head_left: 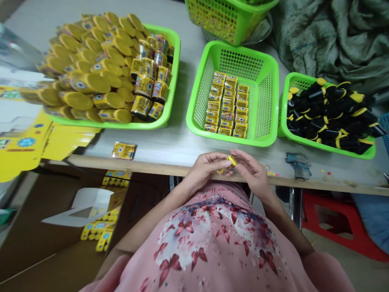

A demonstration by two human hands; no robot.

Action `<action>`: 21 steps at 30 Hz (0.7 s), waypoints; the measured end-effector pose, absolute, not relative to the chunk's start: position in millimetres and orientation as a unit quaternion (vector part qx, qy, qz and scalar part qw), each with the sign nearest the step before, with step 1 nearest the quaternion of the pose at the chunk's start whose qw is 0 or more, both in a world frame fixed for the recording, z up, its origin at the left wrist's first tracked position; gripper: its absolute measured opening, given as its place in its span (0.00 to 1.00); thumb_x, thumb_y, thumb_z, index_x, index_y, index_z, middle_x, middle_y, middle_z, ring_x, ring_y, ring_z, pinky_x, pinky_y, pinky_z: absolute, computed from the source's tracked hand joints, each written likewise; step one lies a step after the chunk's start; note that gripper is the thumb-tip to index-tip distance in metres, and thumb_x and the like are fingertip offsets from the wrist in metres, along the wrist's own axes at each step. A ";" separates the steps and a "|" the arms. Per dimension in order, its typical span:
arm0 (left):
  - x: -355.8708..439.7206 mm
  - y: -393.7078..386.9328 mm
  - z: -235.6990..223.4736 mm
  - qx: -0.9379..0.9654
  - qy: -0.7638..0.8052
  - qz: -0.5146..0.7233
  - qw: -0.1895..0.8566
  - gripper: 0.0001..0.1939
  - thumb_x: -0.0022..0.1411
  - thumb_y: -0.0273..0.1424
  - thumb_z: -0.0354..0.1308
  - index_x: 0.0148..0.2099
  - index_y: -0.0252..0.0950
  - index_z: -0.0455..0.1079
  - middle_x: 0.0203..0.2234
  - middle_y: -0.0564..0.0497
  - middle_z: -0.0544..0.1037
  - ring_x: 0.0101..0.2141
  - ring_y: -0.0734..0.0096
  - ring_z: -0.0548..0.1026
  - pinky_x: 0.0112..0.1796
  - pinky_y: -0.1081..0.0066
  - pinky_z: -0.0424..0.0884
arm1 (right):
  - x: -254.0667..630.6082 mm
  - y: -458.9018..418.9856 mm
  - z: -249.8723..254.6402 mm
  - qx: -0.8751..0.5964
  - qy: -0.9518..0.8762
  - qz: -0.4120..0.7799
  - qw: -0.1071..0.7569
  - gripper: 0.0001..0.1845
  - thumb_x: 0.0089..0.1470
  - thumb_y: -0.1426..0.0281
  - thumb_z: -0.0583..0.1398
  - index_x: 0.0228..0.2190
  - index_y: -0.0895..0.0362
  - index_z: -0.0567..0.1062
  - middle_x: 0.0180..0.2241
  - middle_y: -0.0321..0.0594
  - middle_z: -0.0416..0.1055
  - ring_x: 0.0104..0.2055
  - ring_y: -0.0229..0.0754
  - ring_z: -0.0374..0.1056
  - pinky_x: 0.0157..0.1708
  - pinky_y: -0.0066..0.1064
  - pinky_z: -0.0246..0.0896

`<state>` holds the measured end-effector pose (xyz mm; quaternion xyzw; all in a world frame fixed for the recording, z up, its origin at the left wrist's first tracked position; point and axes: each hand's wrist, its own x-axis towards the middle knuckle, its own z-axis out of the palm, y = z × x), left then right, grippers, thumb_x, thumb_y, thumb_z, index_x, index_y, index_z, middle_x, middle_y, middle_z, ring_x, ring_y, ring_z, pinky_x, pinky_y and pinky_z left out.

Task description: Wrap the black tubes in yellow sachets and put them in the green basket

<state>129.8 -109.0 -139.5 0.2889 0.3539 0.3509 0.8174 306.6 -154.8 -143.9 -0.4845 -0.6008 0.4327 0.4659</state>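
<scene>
A small yellow-capped container with a printed yellow wrapper point(232, 160) is held just above the table's front edge. My left hand point(208, 165) is closed around it, with the thumb along its side by the cap. From the other side, my right hand point(253, 172) brings its thumb and fingertips to the cap; its fingers are bent and partly hide the contact. Just beyond my hands, a green basket point(232, 140) holds stacked flat wrapper sleeves in rows. One flat printed sleeve point(124, 150) lies on the table to the left.
A green basket point(174, 81) at left is heaped with yellow-capped containers. Another basket point(328, 150) at right holds black containers with yellow parts. A further green basket point(225, 20) stands behind. Dark cloth scraps point(298, 164) lie near the edge. An open carton point(27, 247) stands below left.
</scene>
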 end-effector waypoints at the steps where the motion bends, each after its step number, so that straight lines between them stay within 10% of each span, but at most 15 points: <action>1: 129.2 -109.0 -138.7 0.285 0.350 0.339 0.825 0.16 0.44 0.36 0.77 0.36 0.34 0.82 0.25 0.51 0.83 0.24 0.73 0.77 0.33 0.71 0.75 | 307.0 -154.9 -144.5 -0.481 -0.587 0.456 0.466 0.19 0.63 0.65 0.61 0.55 0.44 0.74 0.55 0.37 0.75 0.58 0.42 0.71 0.61 0.41 0.65; 11: 127.9 -118.4 -134.1 0.335 0.411 0.372 0.762 0.23 0.38 0.28 0.78 0.40 0.35 0.80 0.35 0.50 0.84 0.35 0.69 0.80 0.43 0.67 0.76 | 298.9 -149.2 -143.3 -0.590 -0.529 0.367 0.487 0.16 0.52 0.58 0.68 0.40 0.51 0.76 0.37 0.39 0.81 0.41 0.45 0.77 0.48 0.42 0.73; 17: 135.3 -116.6 -134.0 0.331 0.427 0.418 0.730 0.30 0.41 0.29 0.77 0.49 0.36 0.76 0.35 0.52 0.82 0.37 0.70 0.80 0.44 0.69 0.75 | 293.8 -159.7 -139.0 -0.564 -0.720 0.123 0.385 0.42 0.51 0.58 0.70 0.63 0.49 0.60 0.56 0.50 0.71 0.58 0.56 0.68 0.58 0.54 0.66; 21: 136.1 -115.4 -134.1 0.298 0.385 0.395 0.779 0.27 0.44 0.32 0.76 0.48 0.35 0.77 0.35 0.51 0.83 0.36 0.70 0.80 0.40 0.72 0.75 | 288.2 -164.5 -145.8 -0.530 -0.736 0.067 0.416 0.38 0.57 0.72 0.62 0.65 0.48 0.56 0.54 0.49 0.70 0.56 0.53 0.68 0.55 0.50 0.69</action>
